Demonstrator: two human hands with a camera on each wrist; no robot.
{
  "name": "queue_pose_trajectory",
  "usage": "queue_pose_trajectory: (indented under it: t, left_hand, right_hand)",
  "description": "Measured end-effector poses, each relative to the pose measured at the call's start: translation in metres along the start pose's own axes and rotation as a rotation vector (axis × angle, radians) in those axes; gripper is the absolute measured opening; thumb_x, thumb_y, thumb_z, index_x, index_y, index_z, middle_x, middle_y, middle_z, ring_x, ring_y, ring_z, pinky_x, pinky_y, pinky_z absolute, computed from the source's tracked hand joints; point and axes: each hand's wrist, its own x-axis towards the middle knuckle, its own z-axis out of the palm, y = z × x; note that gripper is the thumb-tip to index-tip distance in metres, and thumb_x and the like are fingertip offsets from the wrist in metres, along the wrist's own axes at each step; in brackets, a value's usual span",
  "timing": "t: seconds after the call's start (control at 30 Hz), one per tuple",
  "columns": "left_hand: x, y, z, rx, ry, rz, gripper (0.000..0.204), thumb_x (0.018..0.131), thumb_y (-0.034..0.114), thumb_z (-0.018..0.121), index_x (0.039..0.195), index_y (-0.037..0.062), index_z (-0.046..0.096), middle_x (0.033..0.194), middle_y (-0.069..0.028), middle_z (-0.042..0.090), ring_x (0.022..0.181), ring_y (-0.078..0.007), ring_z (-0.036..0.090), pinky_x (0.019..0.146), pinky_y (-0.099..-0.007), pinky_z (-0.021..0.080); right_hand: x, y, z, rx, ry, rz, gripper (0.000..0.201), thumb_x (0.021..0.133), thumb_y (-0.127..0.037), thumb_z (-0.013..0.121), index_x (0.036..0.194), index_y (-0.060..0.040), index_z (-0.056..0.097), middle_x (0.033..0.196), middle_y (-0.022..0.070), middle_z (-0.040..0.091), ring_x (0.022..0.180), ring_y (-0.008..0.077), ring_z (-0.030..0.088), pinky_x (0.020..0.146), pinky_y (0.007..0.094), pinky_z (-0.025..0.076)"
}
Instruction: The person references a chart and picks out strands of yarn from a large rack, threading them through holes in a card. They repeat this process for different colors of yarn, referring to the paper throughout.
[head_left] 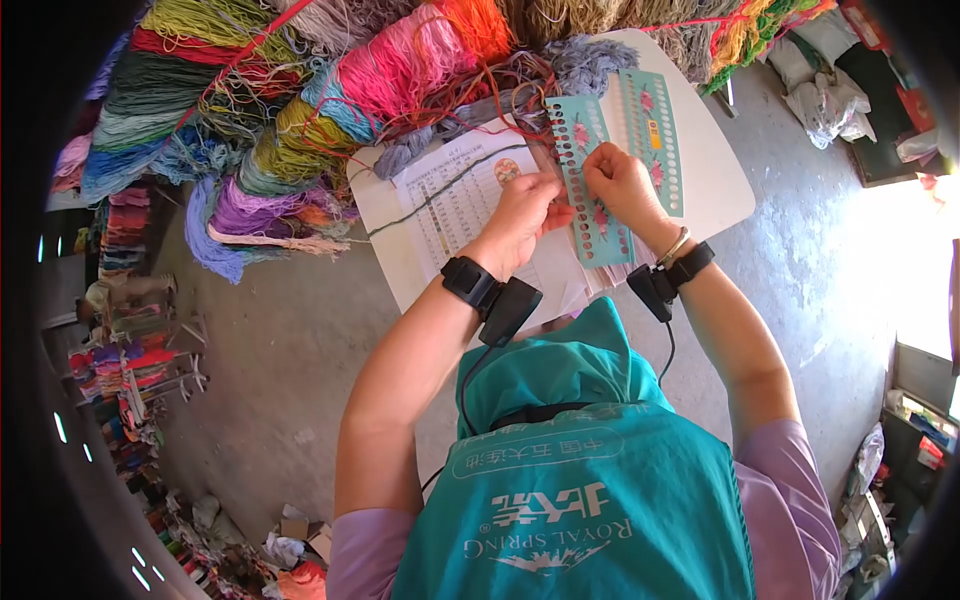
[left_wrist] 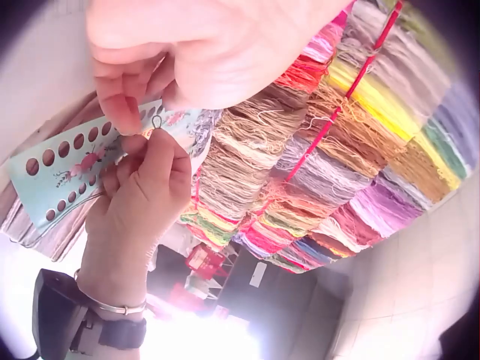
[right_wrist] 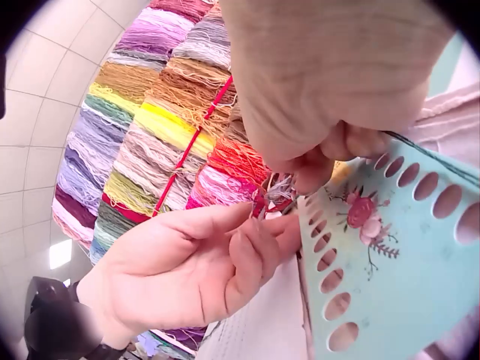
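Observation:
A teal floss card [head_left: 615, 240] with a row of holes along each long edge and printed pink flowers lies on the white table [head_left: 720, 190]. My right hand [head_left: 625, 190] is over the card, thumb and fingertips pinching a dark green thread; a small loop [left_wrist: 157, 121] of it stands above the fingertips in the left wrist view. The thread [right_wrist: 439, 156] trails along the card's holed edge. My left hand [head_left: 520, 220] is at the card's left edge, its fingers [right_wrist: 251, 255] half curled. I cannot tell whether it pinches anything.
A second teal card [head_left: 670, 195] lies to the right. Left of the hands is a printed sheet [head_left: 440, 225], crossed by a green strand [head_left: 430, 203]. Bundled skeins [head_left: 400, 70] in many colours pile along the far side, tied with red cord. Concrete floor [head_left: 260, 370] surrounds the table.

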Motion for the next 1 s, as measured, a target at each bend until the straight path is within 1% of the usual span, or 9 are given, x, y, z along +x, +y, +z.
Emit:
queue_pose_trajectory:
  t: [0.17, 0.37, 0.5, 0.57, 0.6, 0.7, 0.8, 0.9, 1.0]
  left_hand:
    - [0.021, -0.003, -0.003, 0.112, 0.049, 0.046, 0.021, 0.1, 0.012, 0.053, 0.116, 0.0009, 0.058, 0.101, -0.0066, 0.063, 0.08, -0.0145, 0.064, 0.073, -0.0283, 0.057]
    - [0.038, 0.0, -0.002, 0.161, 0.105, 0.034, 0.018, 0.099, 0.011, 0.055, 0.112, 0.0001, 0.06, 0.092, -0.0057, 0.064, 0.074, -0.0136, 0.065, 0.067, -0.0264, 0.057]
    - [0.045, 0.003, 0.001, 0.203, 0.107, 0.025, 0.016, 0.098, 0.011, 0.057, 0.107, -0.0005, 0.061, 0.084, -0.0051, 0.065, 0.069, -0.0134, 0.065, 0.062, -0.0258, 0.057]
    - [0.05, -0.001, -0.001, 0.268, 0.129, 0.057, 0.015, 0.097, 0.01, 0.056, 0.104, -0.0021, 0.062, 0.082, -0.0071, 0.066, 0.064, -0.0139, 0.065, 0.058, -0.0255, 0.056]
    - [0.05, 0.0, 0.0, 0.301, 0.14, 0.073, 0.015, 0.097, 0.01, 0.056, 0.102, -0.0029, 0.062, 0.081, -0.0081, 0.067, 0.061, -0.0142, 0.065, 0.056, -0.0253, 0.056]
    - [0.041, 0.008, -0.01, 0.491, 0.162, 0.114, 0.013, 0.097, 0.014, 0.059, 0.099, 0.0015, 0.063, 0.08, -0.0037, 0.065, 0.067, -0.0118, 0.064, 0.057, -0.0238, 0.053]
    - [0.034, 0.012, -0.021, 0.426, 0.082, 0.163, 0.014, 0.097, 0.017, 0.058, 0.096, 0.0038, 0.065, 0.078, -0.0026, 0.065, 0.06, -0.0098, 0.062, 0.051, -0.0217, 0.048]
    - [0.023, 0.017, -0.024, 0.333, -0.119, 0.08, 0.018, 0.098, 0.021, 0.057, 0.094, 0.0054, 0.067, 0.074, -0.0018, 0.064, 0.054, -0.0081, 0.058, 0.047, -0.0206, 0.045]
    - [0.016, 0.016, -0.028, 0.261, -0.134, -0.035, 0.022, 0.098, 0.025, 0.059, 0.094, 0.0062, 0.068, 0.069, -0.0017, 0.063, 0.051, -0.0075, 0.056, 0.046, -0.0208, 0.043]
  right_hand:
    - [0.007, 0.001, 0.009, -0.074, 0.025, 0.072, 0.014, 0.087, -0.012, 0.06, 0.095, -0.0007, 0.06, 0.069, 0.0095, 0.068, 0.059, 0.0149, 0.065, 0.053, 0.0302, 0.05]
    - [0.01, 0.007, 0.013, -0.111, 0.035, 0.024, 0.012, 0.088, -0.012, 0.063, 0.092, -0.0013, 0.063, 0.066, 0.007, 0.065, 0.055, 0.011, 0.058, 0.052, 0.0291, 0.047]
    - [0.013, 0.018, 0.012, 0.074, 0.023, 0.064, 0.014, 0.087, -0.014, 0.069, 0.092, -0.002, 0.065, 0.065, 0.0039, 0.063, 0.056, 0.0078, 0.054, 0.052, 0.0279, 0.044]
    - [0.015, 0.021, 0.01, 0.143, 0.002, 0.099, 0.015, 0.087, -0.015, 0.071, 0.093, -0.0024, 0.066, 0.065, 0.0026, 0.063, 0.057, 0.0068, 0.054, 0.052, 0.0276, 0.043]
    - [0.016, 0.023, 0.011, 0.095, -0.002, 0.086, 0.016, 0.086, -0.016, 0.071, 0.093, -0.0028, 0.066, 0.065, 0.0027, 0.063, 0.056, 0.0072, 0.054, 0.052, 0.0278, 0.044]
    - [0.019, 0.021, 0.012, -0.057, -0.023, 0.088, 0.018, 0.085, -0.019, 0.072, 0.093, -0.0037, 0.066, 0.066, 0.0033, 0.064, 0.056, 0.0091, 0.055, 0.053, 0.0292, 0.045]
    - [0.017, -0.002, 0.01, -0.215, -0.044, 0.131, 0.023, 0.084, -0.025, 0.072, 0.092, -0.0042, 0.067, 0.067, 0.0048, 0.065, 0.057, 0.0131, 0.058, 0.055, 0.0316, 0.047]
    - [0.018, -0.007, 0.017, -0.289, -0.036, 0.117, 0.028, 0.085, -0.031, 0.072, 0.093, -0.0042, 0.066, 0.068, 0.0065, 0.065, 0.06, 0.0163, 0.06, 0.057, 0.0332, 0.048]
    - [0.019, -0.004, 0.023, -0.217, -0.044, 0.143, 0.034, 0.088, -0.037, 0.071, 0.096, -0.0038, 0.066, 0.068, 0.0075, 0.064, 0.063, 0.0159, 0.06, 0.059, 0.0326, 0.049]
